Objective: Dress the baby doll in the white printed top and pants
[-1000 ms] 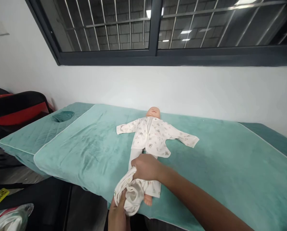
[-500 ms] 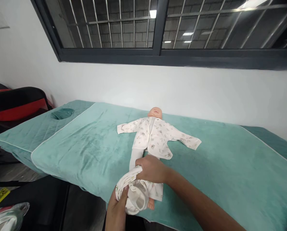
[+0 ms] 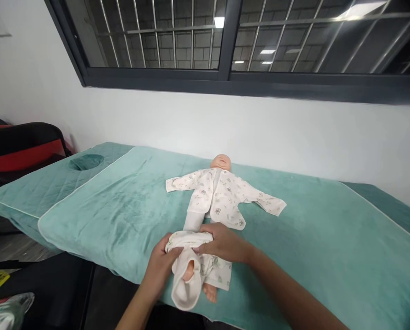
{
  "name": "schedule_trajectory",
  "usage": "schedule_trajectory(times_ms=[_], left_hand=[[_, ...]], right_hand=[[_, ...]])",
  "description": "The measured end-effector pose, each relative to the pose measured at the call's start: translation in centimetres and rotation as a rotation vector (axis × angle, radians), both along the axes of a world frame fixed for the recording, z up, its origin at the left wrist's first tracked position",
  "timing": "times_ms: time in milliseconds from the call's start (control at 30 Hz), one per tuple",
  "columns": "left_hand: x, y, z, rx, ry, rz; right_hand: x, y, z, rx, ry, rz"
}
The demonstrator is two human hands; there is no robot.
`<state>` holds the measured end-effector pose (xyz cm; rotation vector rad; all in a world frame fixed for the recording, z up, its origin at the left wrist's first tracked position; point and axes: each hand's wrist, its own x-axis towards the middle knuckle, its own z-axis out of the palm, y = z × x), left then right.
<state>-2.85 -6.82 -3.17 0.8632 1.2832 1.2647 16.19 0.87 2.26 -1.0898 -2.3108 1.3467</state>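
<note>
Gripping the baby trousers [image 3: 184,293] over the legs of the doll [image 3: 218,192], our left hand [image 3: 160,266] and right hand [image 3: 224,243] both with fingers clamped on the waistband, near the front edge of the green cover [image 3: 122,206]

Padded table [image 3: 26,195], teal towel [image 3: 122,215], dressed baby doll [image 3: 218,192]

Baby doll on its back, trousers partly on

The doll [image 3: 220,162] lay face up on the teal towel [image 3: 122,206], head towards the wall, arms spread in a printed white jacket [image 3: 222,197]; the white trousers [image 3: 182,295] sat bunched around its lower legs; one bare foot showed inside a leg opening; the other stuck out beside it.
</note>
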Motion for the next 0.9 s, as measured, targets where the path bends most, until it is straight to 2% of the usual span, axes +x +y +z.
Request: schedule_trajectory(times_ms=[167,300,367,467,567,667,767,833,900], left_hand=[[-2.5,5.2,0.4,0.113,-0.028,-0.149],[-2.4,9.1,1.0,0.191,-0.105,-0.091],[-1.7,10.2,1.1,0.187,-0.058,-0.090],[-0.5,10.9,1.4,0.212,0.144,-0.159],[0.4,11.1,1.8,0.353,0.463,-0.184],[1.5,11.3,2.6,0.481,0.857,-0.212],[3.2,11.5,3.5,0.477,1.215,-0.204],[4.1,11.7,3.8,0.486,1.328,-0.184],[4.3,11.9,3.9,0.494,1.288,-0.127]], right_hand=[[-0.1,0.0,0.5,0.000,0.060,-0.127],[0.4,0.6,0.9,0.188,0.030,-0.386],[0.8,0.6,0.9,0.248,0.026,-0.469],[1.5,0.2,0.8,0.310,0.011,-0.517],[1.8,0.4,0.8,0.460,-0.046,-0.588],[1.0,1.4,1.2,0.694,-0.278,-0.645],[-0.8,2.4,1.5,0.819,-0.568,-0.582],[-1.8,2.7,1.5,0.829,-0.681,-0.563],[-2.1,3.0,1.3,0.812,-0.726,-0.565]])
